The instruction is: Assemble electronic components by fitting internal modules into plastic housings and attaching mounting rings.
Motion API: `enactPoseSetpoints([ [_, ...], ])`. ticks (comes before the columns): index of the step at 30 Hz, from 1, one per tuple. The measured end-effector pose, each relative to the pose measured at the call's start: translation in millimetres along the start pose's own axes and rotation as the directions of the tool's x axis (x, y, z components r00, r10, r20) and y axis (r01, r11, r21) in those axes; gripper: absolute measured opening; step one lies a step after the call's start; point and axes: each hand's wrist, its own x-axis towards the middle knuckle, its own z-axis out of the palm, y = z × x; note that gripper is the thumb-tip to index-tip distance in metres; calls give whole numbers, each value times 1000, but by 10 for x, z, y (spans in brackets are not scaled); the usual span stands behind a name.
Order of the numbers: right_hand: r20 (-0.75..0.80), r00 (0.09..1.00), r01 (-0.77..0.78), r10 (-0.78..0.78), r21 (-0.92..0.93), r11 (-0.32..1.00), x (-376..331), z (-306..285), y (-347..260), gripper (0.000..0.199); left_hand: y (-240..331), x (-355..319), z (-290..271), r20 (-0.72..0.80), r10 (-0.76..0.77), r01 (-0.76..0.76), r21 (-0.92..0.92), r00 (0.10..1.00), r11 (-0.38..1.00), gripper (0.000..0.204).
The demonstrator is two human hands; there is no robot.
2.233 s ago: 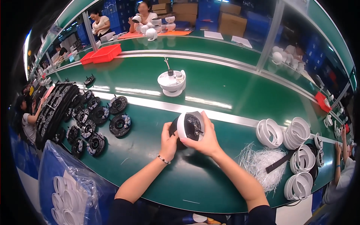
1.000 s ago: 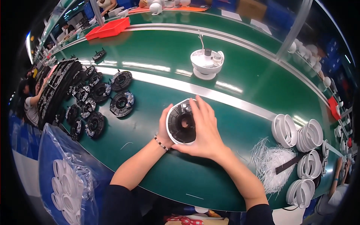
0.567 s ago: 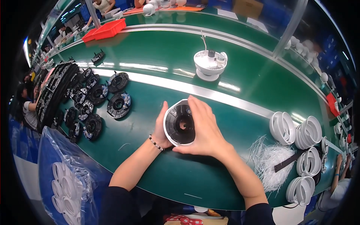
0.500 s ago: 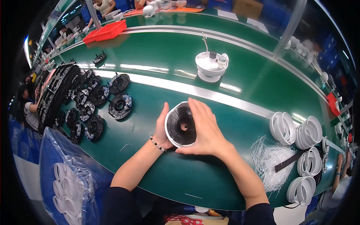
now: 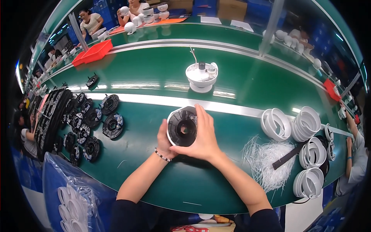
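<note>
Between my two hands, above the green table, is a round black plastic housing (image 5: 180,133) with a hole in its middle and a white ring (image 5: 168,136) around its edge. My left hand (image 5: 165,140) is closed round its left and lower side; a beaded bracelet circles that wrist. On the opposite side, my right hand (image 5: 204,136) wraps the rim, with fingers over the top and thumb low at the front. The palm hides the right part of the piece. Its dark funnel-shaped inside faces me.
Several black round parts with wiring (image 5: 113,125) lie at left, beside a black stack (image 5: 52,120). A white dome unit (image 5: 201,81) stands beyond. Stacked white rings (image 5: 275,124) and clear strips (image 5: 266,164) are at right. A bag of white rings (image 5: 69,207) hangs at lower left. Co-workers sit around.
The whole view has shifted, so the table and its parts sit further left and the far side shows more. Both hands keep their hold on the black housing, which is turned slightly.
</note>
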Motion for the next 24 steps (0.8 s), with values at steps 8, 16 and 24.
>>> enactPoseSetpoints([
  [8,37,989,141,-140,-28,990,32,-49,-72,116,60,38,-76,115,-28,43,-127,993,991,82],
  [16,61,997,47,-45,-31,998,90,3,-128,112,54,-6,-79,46,62,-58,-84,997,995,79],
  [24,-19,982,189,-190,-50,981,-17,4,-56,112,63,15,-97,97,44,-33,-107,994,994,63],
])
